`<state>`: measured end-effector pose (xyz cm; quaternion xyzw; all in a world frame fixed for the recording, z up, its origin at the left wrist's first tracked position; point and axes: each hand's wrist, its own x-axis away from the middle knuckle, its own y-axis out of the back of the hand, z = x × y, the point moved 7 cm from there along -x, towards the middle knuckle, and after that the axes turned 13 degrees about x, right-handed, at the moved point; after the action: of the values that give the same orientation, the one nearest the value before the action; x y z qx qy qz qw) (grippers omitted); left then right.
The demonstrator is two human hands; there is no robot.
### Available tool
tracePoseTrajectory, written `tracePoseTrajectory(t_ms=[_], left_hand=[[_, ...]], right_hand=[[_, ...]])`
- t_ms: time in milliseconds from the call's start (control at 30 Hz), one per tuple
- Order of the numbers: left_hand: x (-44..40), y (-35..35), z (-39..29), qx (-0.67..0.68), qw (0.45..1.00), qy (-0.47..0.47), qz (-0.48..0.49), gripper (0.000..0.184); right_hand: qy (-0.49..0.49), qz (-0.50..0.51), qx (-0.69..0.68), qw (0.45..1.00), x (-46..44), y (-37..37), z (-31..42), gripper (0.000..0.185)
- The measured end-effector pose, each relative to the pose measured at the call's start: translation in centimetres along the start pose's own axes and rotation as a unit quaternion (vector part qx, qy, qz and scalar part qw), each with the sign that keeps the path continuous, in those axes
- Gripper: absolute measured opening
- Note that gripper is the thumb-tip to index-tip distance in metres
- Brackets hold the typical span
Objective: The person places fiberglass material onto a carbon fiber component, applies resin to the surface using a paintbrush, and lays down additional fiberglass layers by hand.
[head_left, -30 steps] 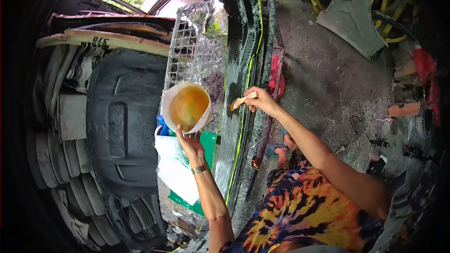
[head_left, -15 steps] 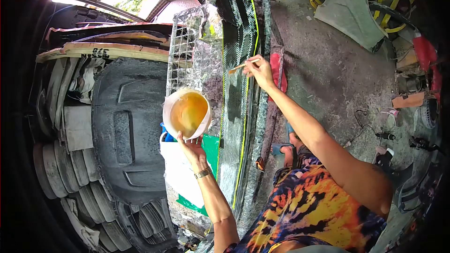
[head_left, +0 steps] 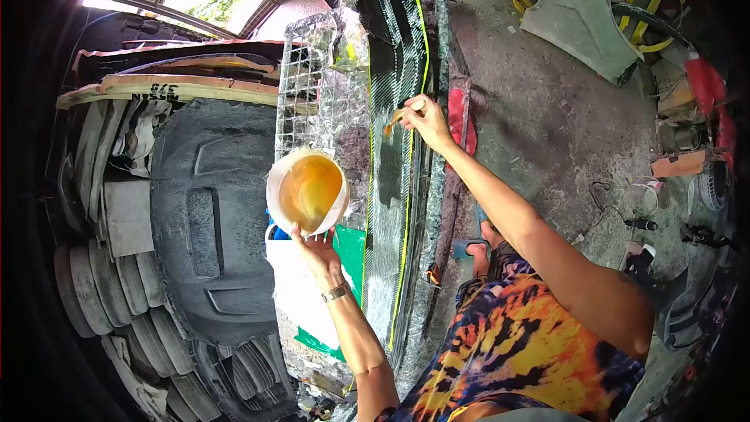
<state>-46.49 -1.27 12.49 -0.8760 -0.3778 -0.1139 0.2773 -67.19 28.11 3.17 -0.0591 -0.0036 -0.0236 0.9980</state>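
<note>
My left hand (head_left: 319, 254) holds a white tub (head_left: 308, 192) from below, tilted so that the amber liquid inside shows. My right hand (head_left: 428, 123) grips a wooden-handled brush (head_left: 396, 119), its bristles pointing down at the long strip of dark woven fabric (head_left: 385, 158). Whether the bristle tip touches the fabric is hard to tell. A yellow-green line runs along the strip's edge. The fabric looks wet and grey below the brush, and black with pale stitching farther up. White sheeting and a green sheet (head_left: 349, 256) lie below the tub.
A wire grid (head_left: 298, 94) forms part of the bench left of the strip. Farther left are a dark moulded panel (head_left: 172, 211) and stacked grey pieces (head_left: 87, 281). On the floor at the right lie a grey panel (head_left: 582, 19), yellow straps and a cable.
Over the last second the brush moved up along the strip, then its tip swung slightly downward. The tub stays in my left hand, now a little lower in view.
</note>
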Motion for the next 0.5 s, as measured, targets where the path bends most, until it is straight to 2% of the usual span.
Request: tracePoseTrajectory(t_ms=[100, 133, 200, 267, 400, 500], left_hand=[[-0.1, 0.2, 0.1, 0.002, 1.0, -0.001, -0.002, 0.084], [0.0, 0.2, 0.0, 0.003, 1.0, -0.001, -0.003, 0.084], [0.4, 0.0, 0.0, 0.018, 1.0, -0.005, -0.012, 0.07], [0.4, 0.1, 0.0, 0.015, 1.0, -0.006, -0.011, 0.07], [0.5, 0.3, -0.2, 0.023, 1.0, -0.011, -0.01, 0.07], [0.8, 0.6, -0.3, 0.024, 1.0, -0.006, -0.014, 0.07]], right_hand=[[0.01, 0.007, -0.003, 1.0, 1.3, 0.9, 1.1, 0.012], [-0.009, 0.013, 0.0, 1.0, 2.4, 1.4, 1.6, 0.013], [-0.105, 0.097, 0.075, 0.987, 3.8, 0.7, 0.4, 0.015], [-0.101, 0.101, 0.109, 0.984, 4.0, -0.5, -0.4, 0.014], [-0.006, 0.017, 0.045, 0.999, 1.0, -0.9, -0.9, 0.011], [0.011, -0.008, 0.005, 1.0, 0.3, -0.3, -0.3, 0.012]])
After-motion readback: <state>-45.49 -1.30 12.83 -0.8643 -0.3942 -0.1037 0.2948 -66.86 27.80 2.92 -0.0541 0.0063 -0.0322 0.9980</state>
